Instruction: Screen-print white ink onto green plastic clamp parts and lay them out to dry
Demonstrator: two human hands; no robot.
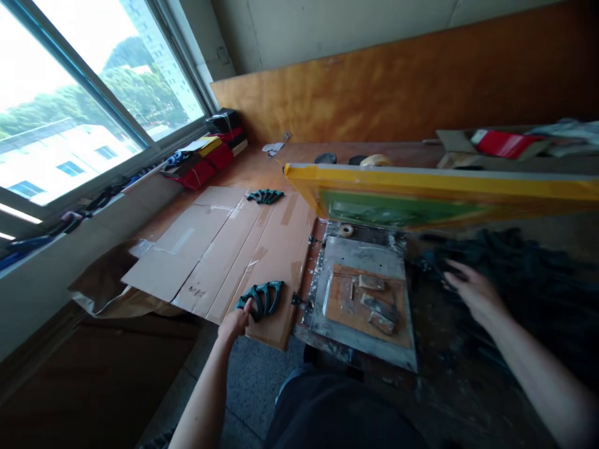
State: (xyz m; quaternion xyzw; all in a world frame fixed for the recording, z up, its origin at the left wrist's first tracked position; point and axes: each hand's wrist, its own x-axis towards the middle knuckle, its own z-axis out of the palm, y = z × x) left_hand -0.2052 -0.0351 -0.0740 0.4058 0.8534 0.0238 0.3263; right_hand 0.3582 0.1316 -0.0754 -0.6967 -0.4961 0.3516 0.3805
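Note:
My left hand (pixel 236 321) grips the near edge of a dark green slotted piece (pixel 267 300), curved with several ribs, lying on flattened cardboard (pixel 201 262). A similar ribbed piece (pixel 265 197) lies at the far end of the cardboard. Over on the right, my right hand (pixel 468 288) is closed on a dark piece (pixel 440 262) beside a heap of dark parts (pixel 515 268); the shape of what it holds is blurred. Between my hands a metal plate (pixel 369 249) carries a brown board (pixel 339 296) with small blocks (pixel 372 282) on it.
A yellow-edged screen frame (pixel 421 178) is tilted up behind the metal plate. A tape roll (pixel 346 230) lies beneath it. Red boxes (pixel 206 165) stand by the window at left, and an open carton (pixel 453 146) is at back right. Small clamps (pixel 296 299) sit beside the plate.

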